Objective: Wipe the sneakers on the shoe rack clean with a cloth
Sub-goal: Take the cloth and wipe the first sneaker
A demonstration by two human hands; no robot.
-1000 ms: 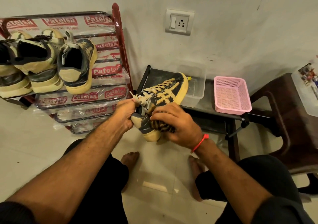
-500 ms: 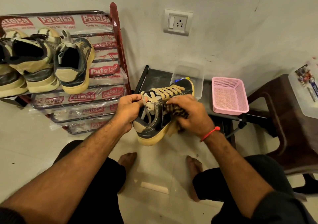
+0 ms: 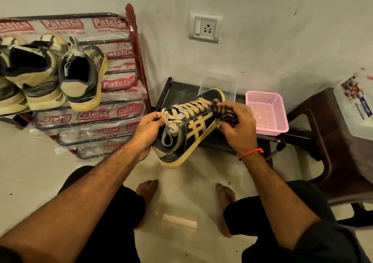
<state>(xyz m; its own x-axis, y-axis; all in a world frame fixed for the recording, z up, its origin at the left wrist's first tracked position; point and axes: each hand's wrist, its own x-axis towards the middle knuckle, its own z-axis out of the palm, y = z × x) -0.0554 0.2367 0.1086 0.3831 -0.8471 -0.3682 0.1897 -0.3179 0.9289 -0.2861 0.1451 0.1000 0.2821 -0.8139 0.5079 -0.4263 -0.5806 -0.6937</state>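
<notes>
A black sneaker (image 3: 187,133) with tan stripes, tan laces and a yellowed sole is held in the air above my knees, heel toward me. My left hand (image 3: 148,130) grips it at the collar beside the laces. My right hand (image 3: 239,126) holds a striped dark-and-tan cloth (image 3: 226,112) bunched against the sneaker's side near the toe. The red metal shoe rack (image 3: 135,46), wrapped in printed plastic, stands at the left. Three more sneakers sit on it, the nearest one (image 3: 82,77) with its heel facing me.
A low black table (image 3: 181,92) against the wall carries a clear plastic box (image 3: 219,83) and a pink mesh basket (image 3: 266,111). A brown plastic chair (image 3: 333,141) with a clear container (image 3: 357,107) on it stands at the right. My bare feet rest on the tiled floor.
The sneaker has turned so its side faces up and has risen a little. My right hand has slid the cloth from the heel area along the side toward the toe.
</notes>
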